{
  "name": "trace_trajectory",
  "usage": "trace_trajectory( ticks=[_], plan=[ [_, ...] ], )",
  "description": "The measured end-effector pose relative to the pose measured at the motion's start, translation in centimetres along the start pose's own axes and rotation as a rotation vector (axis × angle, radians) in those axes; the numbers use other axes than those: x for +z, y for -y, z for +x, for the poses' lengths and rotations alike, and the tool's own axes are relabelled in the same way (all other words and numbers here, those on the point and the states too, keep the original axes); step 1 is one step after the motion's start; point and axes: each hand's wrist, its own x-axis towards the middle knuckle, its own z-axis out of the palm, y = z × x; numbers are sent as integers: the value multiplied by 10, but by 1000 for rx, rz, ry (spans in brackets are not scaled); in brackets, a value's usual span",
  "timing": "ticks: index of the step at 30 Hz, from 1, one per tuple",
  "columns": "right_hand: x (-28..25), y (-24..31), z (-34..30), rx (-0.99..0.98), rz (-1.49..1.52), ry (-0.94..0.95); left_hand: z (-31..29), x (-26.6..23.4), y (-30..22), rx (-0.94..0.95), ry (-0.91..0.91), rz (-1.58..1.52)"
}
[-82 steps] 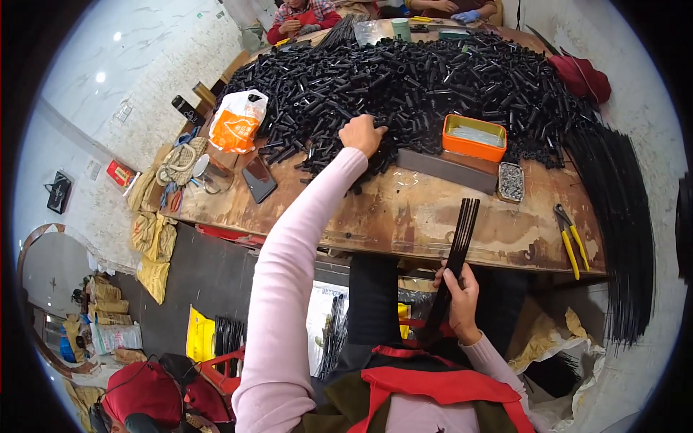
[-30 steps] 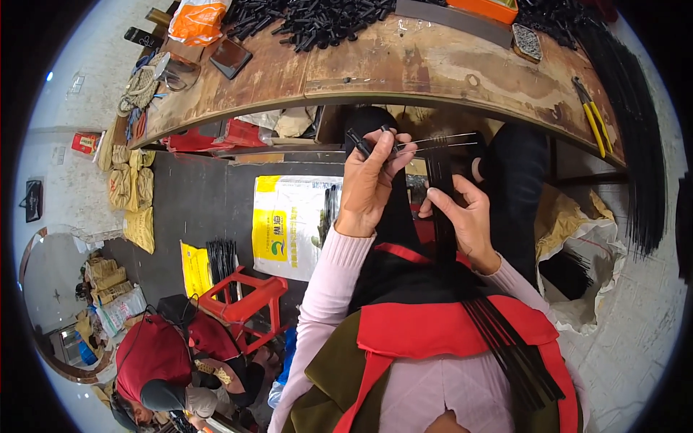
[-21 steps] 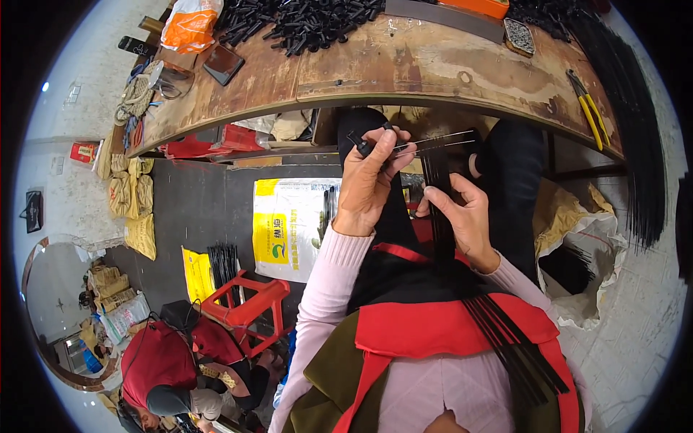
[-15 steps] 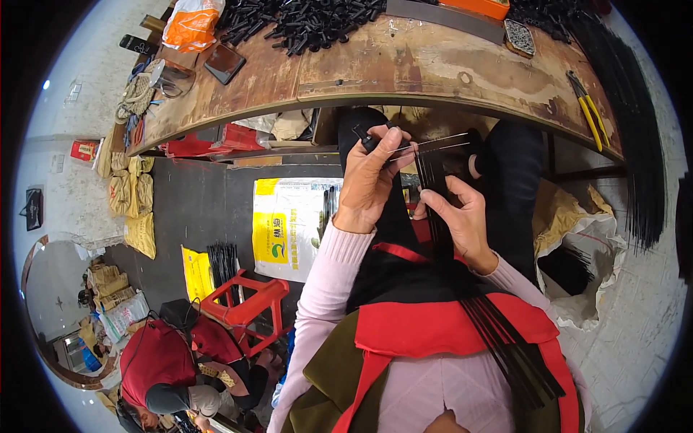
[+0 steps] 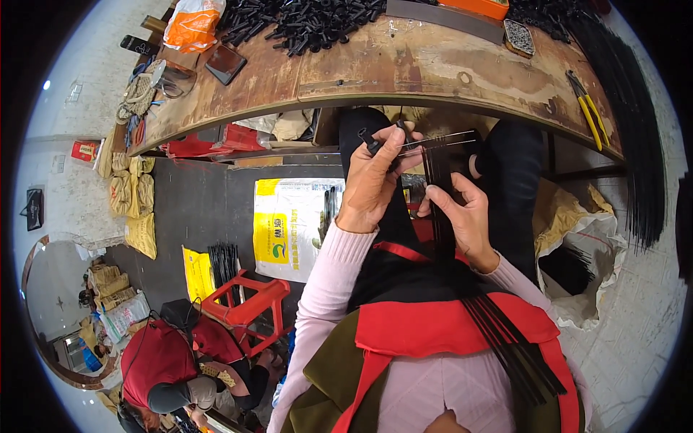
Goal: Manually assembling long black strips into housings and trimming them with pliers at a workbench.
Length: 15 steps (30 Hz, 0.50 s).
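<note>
My left hand [image 5: 366, 186] is closed around black plastic fittings [image 5: 369, 139], with two thin metal rods [image 5: 459, 138] sticking out to the right. Several narrow black strips [image 5: 437, 167] hang across the rods; how they attach is too small to tell. Thumb and fingers of my right hand [image 5: 468, 219] pinch this bundle below the rods. The strips run down over my lap and the red apron band [image 5: 419, 326], and their free ends fan out at the lower right.
Ahead stands a worn wooden table [image 5: 375, 65] with a pile of black plastic parts [image 5: 303, 22], a phone [image 5: 225, 63] and yellow-handled pliers [image 5: 593, 119]. A co-worker [image 5: 170, 364] sits lower left beside a red stool [image 5: 249, 309]. An open paper sack [image 5: 606, 252] stands right.
My left hand and the rods have shifted slightly right. The strips at the rods now lie closer together and a little farther right. My right hand keeps its pinch.
</note>
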Motion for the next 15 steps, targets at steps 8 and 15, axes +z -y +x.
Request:
trace_trajectory(
  ticks=[8,15],
  plan=[
    [0,-2,-1,18,1,-4,1,-1,2,77,14,8],
    [2,-1,0,7,17,-8,4,-6,5,51,0,4]
  ],
)
